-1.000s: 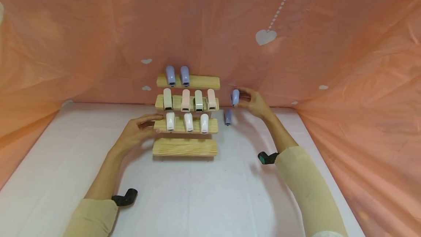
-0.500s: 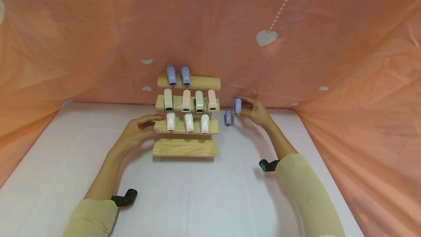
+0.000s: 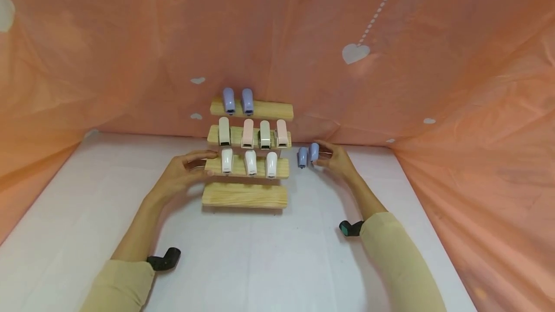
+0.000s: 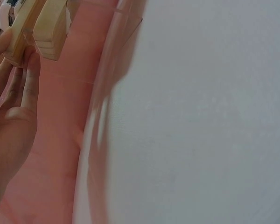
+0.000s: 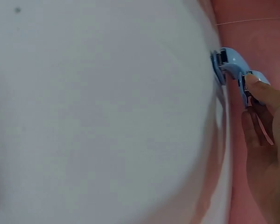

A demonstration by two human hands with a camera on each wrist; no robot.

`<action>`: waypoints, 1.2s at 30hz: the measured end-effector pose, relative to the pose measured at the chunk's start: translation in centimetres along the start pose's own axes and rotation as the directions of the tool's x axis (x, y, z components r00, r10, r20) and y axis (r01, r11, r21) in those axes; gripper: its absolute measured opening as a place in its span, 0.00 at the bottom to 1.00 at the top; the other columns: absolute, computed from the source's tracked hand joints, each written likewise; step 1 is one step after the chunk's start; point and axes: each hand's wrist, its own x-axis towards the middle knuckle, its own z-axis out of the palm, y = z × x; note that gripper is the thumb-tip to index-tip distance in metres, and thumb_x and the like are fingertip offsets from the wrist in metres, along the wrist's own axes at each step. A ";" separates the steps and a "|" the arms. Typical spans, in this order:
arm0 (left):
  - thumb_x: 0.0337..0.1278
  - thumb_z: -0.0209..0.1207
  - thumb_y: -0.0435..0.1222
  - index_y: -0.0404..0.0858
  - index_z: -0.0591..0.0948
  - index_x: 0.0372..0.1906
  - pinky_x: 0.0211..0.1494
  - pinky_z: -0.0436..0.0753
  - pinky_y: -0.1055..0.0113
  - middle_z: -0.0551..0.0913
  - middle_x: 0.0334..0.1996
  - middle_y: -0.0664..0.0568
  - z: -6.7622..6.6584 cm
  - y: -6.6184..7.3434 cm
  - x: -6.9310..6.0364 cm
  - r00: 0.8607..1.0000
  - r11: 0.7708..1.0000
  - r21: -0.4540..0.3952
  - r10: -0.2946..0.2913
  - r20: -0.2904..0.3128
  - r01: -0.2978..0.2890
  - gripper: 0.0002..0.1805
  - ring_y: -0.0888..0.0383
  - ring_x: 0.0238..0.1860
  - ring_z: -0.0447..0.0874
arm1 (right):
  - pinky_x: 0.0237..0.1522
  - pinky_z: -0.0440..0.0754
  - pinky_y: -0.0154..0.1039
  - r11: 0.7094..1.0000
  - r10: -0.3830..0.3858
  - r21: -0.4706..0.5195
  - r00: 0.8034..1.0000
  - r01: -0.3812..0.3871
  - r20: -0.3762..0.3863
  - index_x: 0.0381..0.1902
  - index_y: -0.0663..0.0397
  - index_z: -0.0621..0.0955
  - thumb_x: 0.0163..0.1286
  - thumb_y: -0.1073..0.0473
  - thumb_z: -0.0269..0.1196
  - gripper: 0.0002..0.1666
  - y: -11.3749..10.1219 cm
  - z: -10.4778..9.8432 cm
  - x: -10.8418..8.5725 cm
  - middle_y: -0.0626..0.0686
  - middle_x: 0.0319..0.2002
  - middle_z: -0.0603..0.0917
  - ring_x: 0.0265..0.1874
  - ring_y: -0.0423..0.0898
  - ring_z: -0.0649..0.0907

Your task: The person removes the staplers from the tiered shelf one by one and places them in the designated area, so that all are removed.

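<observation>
L hand [image 3: 177, 173] & R hand [image 3: 337, 161] both pinch, fwd & apart

free tabletop [image 3: 299, 264] in front, shelf [image 3: 244, 196] blocking behind

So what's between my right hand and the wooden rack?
The head view shows a lavender stapler on the white tabletop between the wooden rack and your right hand, which pinches a second lavender stapler.

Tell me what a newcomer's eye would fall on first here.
Likely the tiered wooden rack in the middle of the head view, bearing rows of white, pink, green and purple staplers. Next, right of the rack, the right hand pinches a purple stapler, with another beside it on the white table. Behind the rack hangs an orange-pink cloth with pale hearts.
</observation>
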 end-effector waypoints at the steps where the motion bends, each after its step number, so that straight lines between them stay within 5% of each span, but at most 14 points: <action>1: 0.58 0.68 0.31 0.33 0.79 0.61 0.57 0.78 0.76 0.75 0.64 0.44 0.0 0.0 0.0 1.000 1.000 -0.002 -0.005 -0.001 0.005 0.25 0.58 0.57 0.78 | 0.60 0.78 0.45 1.000 0.000 -0.027 1.000 0.000 -0.005 0.68 0.59 0.74 0.57 0.68 0.74 0.40 0.3 0.1 0.0 0.63 0.60 0.79 0.59 0.56 0.78; 5: 0.57 0.69 0.31 0.32 0.79 0.61 0.55 0.79 0.75 0.75 0.64 0.42 0.0 -0.1 0.0 1.000 1.000 -0.012 -0.015 -0.007 0.015 0.25 0.58 0.56 0.79 | 0.61 0.77 0.49 0.997 0.017 -0.080 1.000 -0.017 -0.006 0.67 0.58 0.75 0.55 0.68 0.74 0.40 1.0 0.7 0.2 0.62 0.56 0.82 0.57 0.56 0.80; 12: 0.57 0.68 0.29 0.29 0.78 0.61 0.56 0.79 0.74 0.74 0.64 0.40 0.1 0.1 0.1 1.000 0.999 -0.034 -0.007 0.002 0.007 0.25 0.59 0.56 0.78 | 0.57 0.81 0.45 0.998 0.062 -0.006 0.998 -0.062 0.024 0.67 0.62 0.73 0.56 0.72 0.73 0.40 1.4 1.2 0.0 0.67 0.57 0.80 0.55 0.61 0.81; 22: 0.58 0.67 0.30 0.30 0.78 0.61 0.56 0.79 0.75 0.74 0.64 0.40 0.0 0.2 0.1 1.000 1.000 -0.018 -0.013 0.006 0.013 0.25 0.58 0.57 0.77 | 0.58 0.80 0.47 0.999 0.043 -0.021 0.999 -0.042 0.025 0.69 0.61 0.71 0.56 0.69 0.73 0.42 1.5 1.4 0.2 0.69 0.59 0.78 0.56 0.62 0.80; 29: 0.59 0.67 0.31 0.31 0.79 0.62 0.55 0.79 0.76 0.75 0.64 0.42 0.0 0.1 0.1 1.000 1.000 0.002 -0.021 0.013 0.021 0.25 0.60 0.56 0.78 | 0.64 0.76 0.50 0.999 0.052 0.014 0.999 -0.052 -0.012 0.69 0.59 0.72 0.60 0.69 0.71 0.38 -0.1 0.6 0.0 0.64 0.61 0.77 0.60 0.59 0.78; 36: 0.58 0.68 0.30 0.29 0.78 0.61 0.54 0.79 0.76 0.76 0.63 0.40 0.0 0.6 0.0 1.000 1.000 -0.003 -0.019 -0.002 0.019 0.25 0.64 0.54 0.79 | 0.65 0.72 0.59 0.981 -0.071 0.177 0.995 0.082 -0.064 0.64 0.77 0.71 0.58 0.77 0.68 0.35 -4.5 -0.3 0.1 0.76 0.59 0.75 0.59 0.72 0.75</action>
